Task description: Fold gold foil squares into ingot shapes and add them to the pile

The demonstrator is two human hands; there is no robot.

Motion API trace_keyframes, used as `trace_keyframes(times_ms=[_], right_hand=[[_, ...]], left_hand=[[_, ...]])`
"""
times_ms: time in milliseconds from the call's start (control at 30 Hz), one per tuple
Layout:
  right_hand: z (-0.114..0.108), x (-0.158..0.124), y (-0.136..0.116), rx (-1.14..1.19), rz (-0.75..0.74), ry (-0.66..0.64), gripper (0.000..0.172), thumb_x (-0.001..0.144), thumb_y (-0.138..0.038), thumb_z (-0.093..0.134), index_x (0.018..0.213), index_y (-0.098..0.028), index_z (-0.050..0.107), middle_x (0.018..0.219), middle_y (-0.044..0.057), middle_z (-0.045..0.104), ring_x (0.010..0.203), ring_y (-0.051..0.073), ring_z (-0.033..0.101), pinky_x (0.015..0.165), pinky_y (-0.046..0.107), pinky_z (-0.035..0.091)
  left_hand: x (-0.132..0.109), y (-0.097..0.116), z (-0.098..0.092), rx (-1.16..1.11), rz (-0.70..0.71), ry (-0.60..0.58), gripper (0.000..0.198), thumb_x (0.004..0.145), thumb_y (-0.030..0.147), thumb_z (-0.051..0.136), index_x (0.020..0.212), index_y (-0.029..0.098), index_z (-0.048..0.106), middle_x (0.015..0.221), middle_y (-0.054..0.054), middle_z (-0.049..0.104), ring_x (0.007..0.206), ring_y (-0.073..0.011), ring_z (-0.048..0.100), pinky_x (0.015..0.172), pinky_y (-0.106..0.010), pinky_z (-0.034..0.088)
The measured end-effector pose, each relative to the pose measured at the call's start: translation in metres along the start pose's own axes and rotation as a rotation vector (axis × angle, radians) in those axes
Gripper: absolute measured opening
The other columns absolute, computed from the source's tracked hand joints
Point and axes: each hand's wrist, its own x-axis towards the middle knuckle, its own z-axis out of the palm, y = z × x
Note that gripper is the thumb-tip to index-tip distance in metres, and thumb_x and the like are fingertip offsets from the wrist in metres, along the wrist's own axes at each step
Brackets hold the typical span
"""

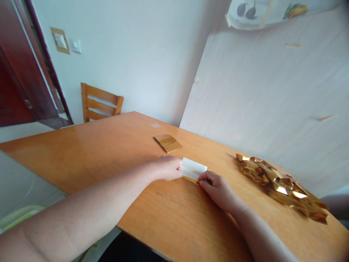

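Foil paper sheet (194,168): on the counter (92,156), between the two hands, white face up, with a narrow gold strip along the edge nearest the person
Left hand (169,168): curled closed at the left edge of the foil paper sheet, holding that side; its bent fingers partly hide the grip
Right hand (216,187): narrow, thumb and fingertips drawn together, pinching the near right corner of the foil paper sheet at the gold strip
Gold paper stack (167,143): flat and squarish, lying just beyond the left hand, apart from the foil paper sheet
Folded gold pieces (280,187): shiny and creased, heaped in a long row to the right, well apart from the right hand
Wooden chair (100,103): slatted back showing past the counter's far left edge
Light switch (60,40): on the pale wall (136,54), in a gold frame
Dark red door (21,69): at the far left
Fruit poster (265,14): upper right, cut off by the top of the view
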Motion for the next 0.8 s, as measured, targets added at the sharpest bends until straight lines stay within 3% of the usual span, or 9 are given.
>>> trace_keyframes(times_ms=[133, 333, 467, 567, 800], right_hand=[[-0.001, 0.000, -0.001, 0.021, 0.015, -0.010, 0.014, 0.083, -0.026, 0.054, 0.082, -0.021, 0.067, 0.081, 0.001, 0.068, 0.076, 0.019, 0.061, 0.071, 0.030, 0.045], [0.000, 0.000, -0.001, 0.038, 0.022, -0.020, 0.012, 0.083, -0.026, 0.055, 0.083, -0.021, 0.066, 0.076, 0.000, 0.064, 0.069, 0.017, 0.057, 0.064, 0.028, 0.043], [0.000, 0.000, 0.000, 0.054, 0.017, -0.016, 0.011, 0.084, -0.025, 0.055, 0.083, -0.021, 0.064, 0.071, -0.002, 0.060, 0.064, 0.015, 0.054, 0.059, 0.026, 0.040], [0.001, 0.000, 0.000, 0.052, 0.019, -0.014, 0.009, 0.083, -0.025, 0.055, 0.083, -0.020, 0.064, 0.070, -0.003, 0.058, 0.063, 0.015, 0.052, 0.058, 0.026, 0.038], [0.001, 0.001, -0.005, 0.060, 0.050, -0.010, 0.010, 0.082, -0.025, 0.056, 0.083, -0.019, 0.064, 0.071, -0.002, 0.058, 0.065, 0.015, 0.052, 0.060, 0.026, 0.037]], left_hand=[[0.000, 0.001, 0.002, 0.021, 0.011, 0.037, 0.008, 0.076, 0.026, 0.057, 0.071, 0.022, 0.062, 0.068, -0.002, 0.066, 0.059, -0.0164, 0.053, 0.058, -0.028, 0.033], [-0.002, 0.000, 0.005, 0.054, 0.076, 0.133, 0.006, 0.077, 0.023, 0.058, 0.080, 0.022, 0.063, 0.080, -0.002, 0.069, 0.076, -0.0204, 0.060, 0.073, -0.031, 0.040], [-0.001, -0.001, 0.012, 0.082, 0.291, 0.284, 0.025, 0.075, 0.013, 0.058, 0.097, 0.023, 0.065, 0.101, -0.003, 0.069, 0.096, -0.0229, 0.060, 0.085, -0.035, 0.040], [0.000, -0.001, 0.017, 0.118, 0.461, 0.289, 0.038, 0.076, 0.005, 0.055, 0.106, 0.026, 0.068, 0.102, -0.004, 0.066, 0.097, -0.0226, 0.059, 0.085, -0.034, 0.041], [0.000, -0.001, 0.020, 0.215, 0.706, 0.271, 0.030, 0.090, 0.014, 0.056, 0.105, 0.031, 0.076, 0.088, -0.004, 0.059, 0.086, -0.0216, 0.055, 0.078, -0.033, 0.041]])
